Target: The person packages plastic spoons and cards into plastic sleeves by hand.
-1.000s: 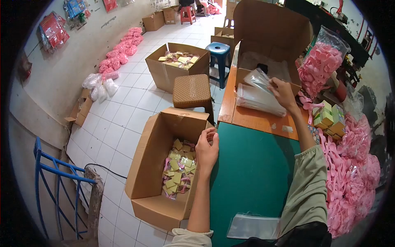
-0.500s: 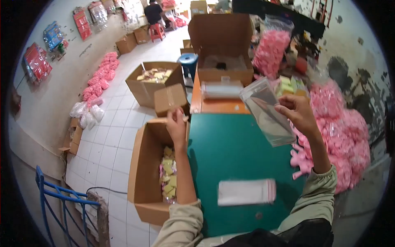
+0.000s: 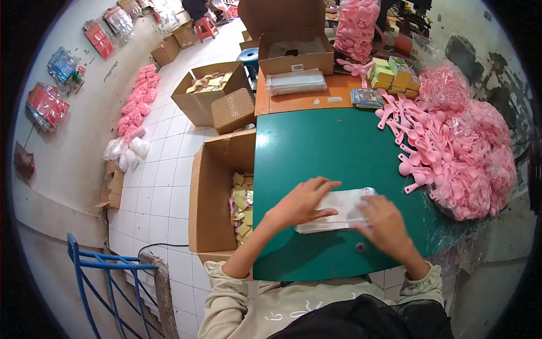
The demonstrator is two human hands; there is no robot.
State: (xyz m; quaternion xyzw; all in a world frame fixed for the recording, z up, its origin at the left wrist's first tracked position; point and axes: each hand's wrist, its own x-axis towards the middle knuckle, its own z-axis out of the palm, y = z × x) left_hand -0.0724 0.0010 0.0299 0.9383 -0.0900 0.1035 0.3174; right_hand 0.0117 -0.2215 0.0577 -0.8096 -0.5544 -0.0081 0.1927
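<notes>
On the green tabletop [image 3: 305,147] lies a stack of clear plastic bags [image 3: 341,210], close to the table's front edge. My left hand [image 3: 302,204] is at the stack's left end, fingers apart and holding nothing. At the right end is my right hand [image 3: 385,223], smeared by motion; its fingers reach over the bags, and whether it grips any cannot be made out. A second pile of clear bags [image 3: 296,83] rests on the orange surface beyond.
Pink spoons [image 3: 468,152] are heaped along the right side. Yellow-green boxes [image 3: 395,76] and printed cards [image 3: 367,98] lie at the back right. An open carton [image 3: 217,186] of packets stands left of the table. A person on a red stool [image 3: 205,28] is far off.
The clear bags my right hand held in the air have come down to the stack. My left hand has moved from over the carton to the stack. The view has shifted over the table.
</notes>
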